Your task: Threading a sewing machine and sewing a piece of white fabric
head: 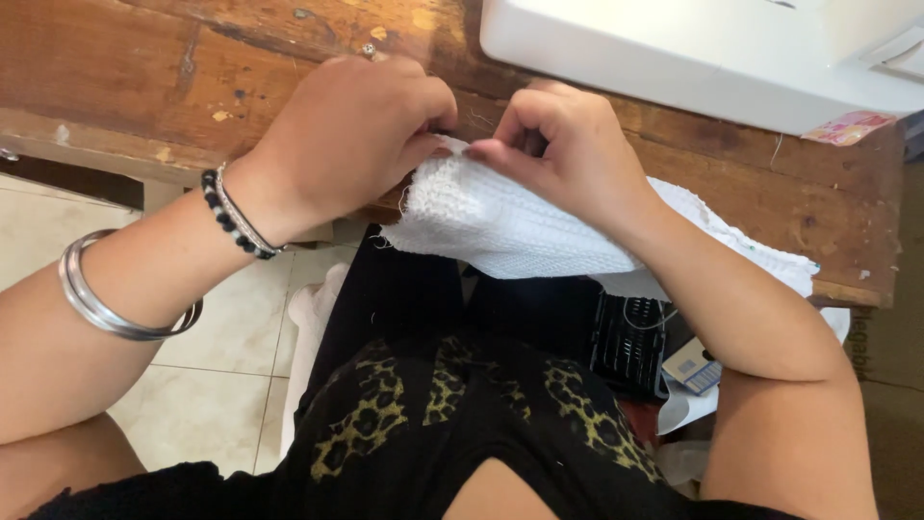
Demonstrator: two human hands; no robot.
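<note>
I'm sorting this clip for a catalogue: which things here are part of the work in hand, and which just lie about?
In hand:
left hand
right hand
white ribbed knitted fabric piece, pinched at its edge by both hands

Lying about:
worn brown wooden table
white machine body
black plastic crate

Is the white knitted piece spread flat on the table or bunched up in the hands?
Bunched, not flat. The white knitted piece is pinched at its top edge between the left hand and right hand, and drapes off the wooden table edge.

Two hands, the left hand (351,135) and right hand (568,144), one white knitted cloth (510,226), one wooden table (144,77), one white sewing machine (693,48), two silver bangles (106,303), one beaded bracelet (231,217)
</note>
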